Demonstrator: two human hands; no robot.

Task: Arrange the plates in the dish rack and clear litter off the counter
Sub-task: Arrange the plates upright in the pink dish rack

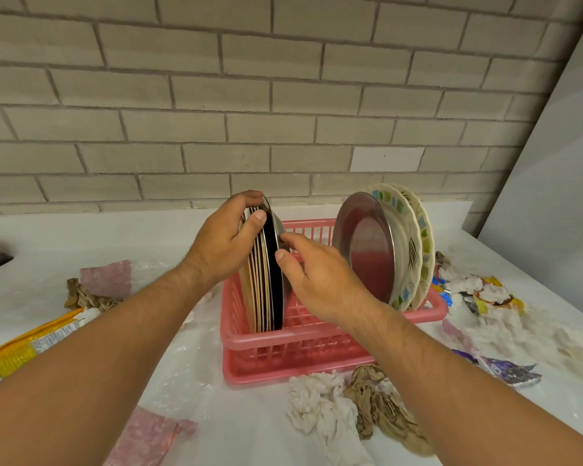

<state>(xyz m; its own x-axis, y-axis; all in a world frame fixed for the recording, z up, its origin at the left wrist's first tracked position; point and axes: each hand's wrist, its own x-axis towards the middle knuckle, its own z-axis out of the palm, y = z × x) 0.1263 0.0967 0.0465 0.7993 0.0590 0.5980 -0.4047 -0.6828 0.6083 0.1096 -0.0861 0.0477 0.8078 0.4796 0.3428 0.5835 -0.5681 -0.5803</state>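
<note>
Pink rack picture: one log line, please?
left hand grips upright plate stack | right hand pinches outermost steel plate | pink plastic dish rack | litter on counter

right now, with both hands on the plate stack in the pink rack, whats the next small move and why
Probably ease the outermost plate rightward off the stack: the left hand grips the bunched stack's top, the right hand pinches that plate's rim, and the rack has open space before the three leaning plates.

Bright even indoor light, soft faint shadows, wide-angle bending at edges, sharp focus
</note>
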